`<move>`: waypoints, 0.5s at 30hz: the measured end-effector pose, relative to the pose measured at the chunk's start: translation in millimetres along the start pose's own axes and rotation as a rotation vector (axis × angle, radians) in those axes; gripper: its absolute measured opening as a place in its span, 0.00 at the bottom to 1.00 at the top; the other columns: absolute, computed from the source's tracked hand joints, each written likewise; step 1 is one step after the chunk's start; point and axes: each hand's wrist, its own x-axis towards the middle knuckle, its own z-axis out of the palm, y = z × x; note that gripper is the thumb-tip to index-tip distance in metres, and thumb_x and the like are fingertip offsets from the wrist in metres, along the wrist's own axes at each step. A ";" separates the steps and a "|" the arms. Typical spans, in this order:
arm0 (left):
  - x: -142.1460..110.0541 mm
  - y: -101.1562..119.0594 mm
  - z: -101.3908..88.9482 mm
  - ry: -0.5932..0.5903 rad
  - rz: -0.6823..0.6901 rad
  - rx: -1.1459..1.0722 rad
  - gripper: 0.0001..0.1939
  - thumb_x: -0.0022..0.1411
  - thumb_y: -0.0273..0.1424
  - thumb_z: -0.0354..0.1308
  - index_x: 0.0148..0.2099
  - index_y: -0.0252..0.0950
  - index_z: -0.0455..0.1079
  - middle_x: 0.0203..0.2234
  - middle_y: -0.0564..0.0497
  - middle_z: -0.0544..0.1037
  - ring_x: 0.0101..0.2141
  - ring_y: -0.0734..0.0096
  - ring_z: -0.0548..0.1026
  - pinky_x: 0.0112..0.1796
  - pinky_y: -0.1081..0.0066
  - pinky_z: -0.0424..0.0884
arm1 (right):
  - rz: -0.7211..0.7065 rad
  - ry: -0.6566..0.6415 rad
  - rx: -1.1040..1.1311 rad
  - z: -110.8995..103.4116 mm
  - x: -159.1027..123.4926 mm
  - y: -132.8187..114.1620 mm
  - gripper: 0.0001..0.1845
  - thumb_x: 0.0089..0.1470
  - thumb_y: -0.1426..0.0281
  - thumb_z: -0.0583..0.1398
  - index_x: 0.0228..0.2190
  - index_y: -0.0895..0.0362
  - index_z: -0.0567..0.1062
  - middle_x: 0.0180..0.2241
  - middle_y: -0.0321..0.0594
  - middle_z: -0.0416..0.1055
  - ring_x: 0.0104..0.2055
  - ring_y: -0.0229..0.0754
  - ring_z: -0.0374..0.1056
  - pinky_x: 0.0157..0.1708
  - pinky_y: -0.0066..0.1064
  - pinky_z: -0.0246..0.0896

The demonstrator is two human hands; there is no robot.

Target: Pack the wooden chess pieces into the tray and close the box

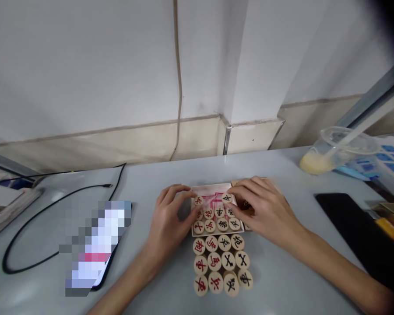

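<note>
Over the white box (pixel 212 189), your half-curled left hand (pixel 170 218) pinches a red xiangqi piece (pixel 198 200), your half-curled right hand (pixel 267 210) a black xiangqi piece (pixel 227 198); slack grip could drop either

Chinese characters are borne by round game pieces (pixel 214 261). In red, 車 is shown on a middle-row piece (pixel 200 264) below the white tray (pixel 206 190), 馬 on its right-hand neighbour, and 炮 on a piece inside the tray (pixel 209 213). In black, 車 is carried by the nearest row's right-end piece (pixel 246 278). The phone screen (pixel 101 245) is pixelated.
</note>
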 end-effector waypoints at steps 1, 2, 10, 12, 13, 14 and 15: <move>-0.1 -0.6 0.1 -0.005 -0.003 0.018 0.10 0.66 0.32 0.62 0.49 0.42 0.75 0.49 0.47 0.76 0.53 0.55 0.71 0.53 0.51 0.68 | 0.008 -0.008 -0.014 -0.3 0.1 -0.7 0.10 0.65 0.64 0.59 0.43 0.55 0.75 0.42 0.41 0.76 0.42 0.45 0.68 0.44 0.41 0.61; -0.2 -0.8 0.2 -0.005 -0.005 0.035 0.10 0.66 0.33 0.62 0.50 0.42 0.75 0.50 0.46 0.76 0.54 0.54 0.70 0.53 0.50 0.67 | 0.013 -0.010 -0.031 -0.5 0.0 -2.0 0.10 0.65 0.64 0.58 0.44 0.55 0.75 0.43 0.42 0.76 0.44 0.46 0.68 0.45 0.42 0.61; -1.5 4.2 0.4 -0.052 0.070 0.085 0.12 0.69 0.30 0.57 0.53 0.43 0.73 0.56 0.45 0.72 0.61 0.51 0.65 0.55 0.49 0.67 | -0.114 -0.110 0.000 -0.3 -1.4 -12.8 0.12 0.66 0.70 0.55 0.48 0.54 0.75 0.48 0.40 0.75 0.53 0.47 0.65 0.53 0.44 0.58; -1.7 5.0 0.5 -0.067 0.091 0.127 0.12 0.69 0.29 0.57 0.53 0.43 0.73 0.57 0.45 0.72 0.61 0.50 0.64 0.54 0.48 0.67 | -0.113 -0.135 0.007 -0.5 -1.0 -12.6 0.12 0.67 0.70 0.54 0.45 0.54 0.76 0.45 0.39 0.75 0.52 0.47 0.65 0.53 0.44 0.58; -1.8 5.1 0.3 -0.069 0.099 0.138 0.12 0.70 0.29 0.56 0.53 0.43 0.73 0.57 0.45 0.72 0.61 0.50 0.65 0.54 0.48 0.68 | -0.107 -0.145 0.005 -0.6 -1.0 -12.0 0.12 0.67 0.70 0.53 0.44 0.55 0.76 0.44 0.39 0.75 0.52 0.47 0.65 0.53 0.45 0.58; -1.9 5.0 -0.1 -0.067 0.107 0.141 0.11 0.70 0.29 0.56 0.52 0.42 0.73 0.57 0.45 0.72 0.61 0.50 0.65 0.53 0.48 0.68 | -0.103 -0.151 -0.002 -0.6 -1.1 -11.3 0.12 0.67 0.70 0.53 0.44 0.55 0.76 0.43 0.40 0.75 0.52 0.47 0.65 0.53 0.45 0.58; -2.0 4.9 -0.7 -0.065 0.113 0.139 0.11 0.70 0.29 0.56 0.52 0.42 0.73 0.56 0.44 0.72 0.60 0.50 0.66 0.53 0.48 0.68 | -0.102 -0.153 -0.011 -0.7 -1.4 -10.5 0.12 0.67 0.70 0.53 0.44 0.55 0.76 0.43 0.40 0.75 0.52 0.47 0.65 0.53 0.45 0.58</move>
